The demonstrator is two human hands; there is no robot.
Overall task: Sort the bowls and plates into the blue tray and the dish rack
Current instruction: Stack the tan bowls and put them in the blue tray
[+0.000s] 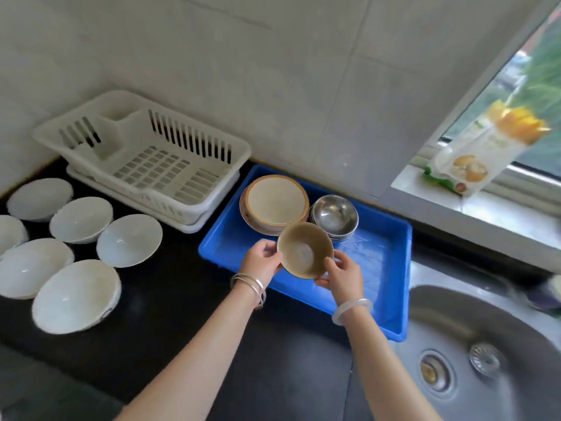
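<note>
Fingers of left hand (262, 259) and right hand (344, 276) curled round tan bowl (304, 250), above blue tray (376, 265), packet (479, 153) print unreadable

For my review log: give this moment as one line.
left hand, right hand: holding brown bowl | over blue tray | white bowls: on counter

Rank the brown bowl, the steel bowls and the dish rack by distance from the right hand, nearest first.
1. brown bowl, held in the right hand.
2. steel bowls, just behind, in the blue tray.
3. dish rack, far left.
</note>
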